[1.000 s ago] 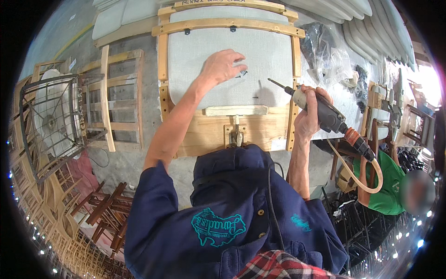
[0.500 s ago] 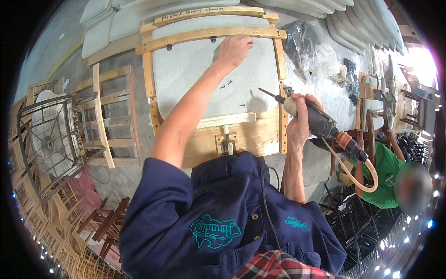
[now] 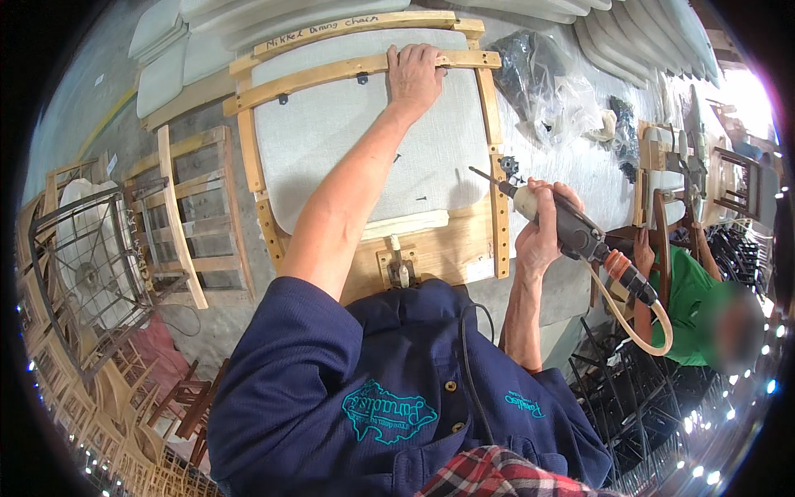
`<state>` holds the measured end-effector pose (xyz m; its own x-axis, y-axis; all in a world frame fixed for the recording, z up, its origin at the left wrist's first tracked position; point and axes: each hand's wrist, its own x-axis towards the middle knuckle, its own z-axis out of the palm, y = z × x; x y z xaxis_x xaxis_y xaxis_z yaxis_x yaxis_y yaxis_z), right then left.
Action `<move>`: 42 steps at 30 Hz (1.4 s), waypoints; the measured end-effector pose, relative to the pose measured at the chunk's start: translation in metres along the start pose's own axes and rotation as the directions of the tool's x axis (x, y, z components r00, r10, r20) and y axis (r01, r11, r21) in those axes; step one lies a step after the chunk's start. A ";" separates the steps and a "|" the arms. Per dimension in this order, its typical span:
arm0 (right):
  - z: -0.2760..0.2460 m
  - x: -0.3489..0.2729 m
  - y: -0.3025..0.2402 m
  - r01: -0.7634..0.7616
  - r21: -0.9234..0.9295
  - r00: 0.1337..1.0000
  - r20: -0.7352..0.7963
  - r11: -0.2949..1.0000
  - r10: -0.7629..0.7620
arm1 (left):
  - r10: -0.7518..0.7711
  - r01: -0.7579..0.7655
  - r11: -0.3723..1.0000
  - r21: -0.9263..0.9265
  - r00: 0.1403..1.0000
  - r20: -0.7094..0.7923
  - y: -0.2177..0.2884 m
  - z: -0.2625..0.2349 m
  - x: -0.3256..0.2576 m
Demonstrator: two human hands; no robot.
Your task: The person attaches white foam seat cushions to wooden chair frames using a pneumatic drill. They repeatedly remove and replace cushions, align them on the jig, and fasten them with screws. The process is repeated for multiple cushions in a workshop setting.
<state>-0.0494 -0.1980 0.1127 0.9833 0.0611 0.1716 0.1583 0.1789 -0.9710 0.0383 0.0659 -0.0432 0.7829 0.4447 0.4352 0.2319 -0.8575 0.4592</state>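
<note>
My left hand [image 3: 416,81] reaches forward onto a wooden crossbar [image 3: 323,76], its fingers curled over the bar and the thumb at its near side. Beneath the bar lies a light grey upholstered panel [image 3: 323,141], framed by wooden side rails. Small black brackets [image 3: 362,79] sit along the bar's near edge; one by my left thumb is partly hidden. Loose dark screws [image 3: 421,198] rest on the panel. My right hand [image 3: 540,228] is closed around an air screwdriver [image 3: 575,232] with a beige hose; its bit points left, above the right rail, touching nothing.
A toggle clamp [image 3: 401,269] is fixed at the wooden jig's near edge. Clear plastic bags [image 3: 559,91] lie to the right. Stacked grey cushions [image 3: 638,50] are at the far side, a wooden pallet [image 3: 203,207] at left. A person in a green shirt [image 3: 679,286] works at right.
My left hand has shifted forward from the panel onto the crossbar, its fingers now over it. The right hand still holds the air screwdriver, slightly lower in the picture.
</note>
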 end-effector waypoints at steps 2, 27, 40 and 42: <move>0.001 0.001 0.000 0.002 -0.023 1.000 0.006 1.000 -0.002 | 0.029 -0.029 1.000 -0.008 1.000 -0.006 -0.002 0.001 0.003; 0.021 -0.025 -0.007 -0.037 0.013 0.989 0.145 0.999 0.034 | -0.225 0.305 0.924 -0.231 0.921 0.317 -0.001 -0.131 -0.149; 0.009 -0.039 -0.032 -0.010 0.121 0.997 0.082 0.993 0.000 | -0.299 0.406 0.819 -0.406 0.905 0.301 0.035 -0.151 -0.148; 0.009 -0.039 -0.039 0.005 0.166 0.997 0.074 0.986 -0.017 | -0.324 0.451 0.730 -0.513 0.890 0.322 0.053 -0.171 -0.156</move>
<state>-0.0949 -0.1987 0.1456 0.9710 0.1310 0.2002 0.1456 0.3400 -0.9291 -0.1696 -0.0050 0.0458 0.8074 0.5900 -0.0105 0.2260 -0.2927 0.9291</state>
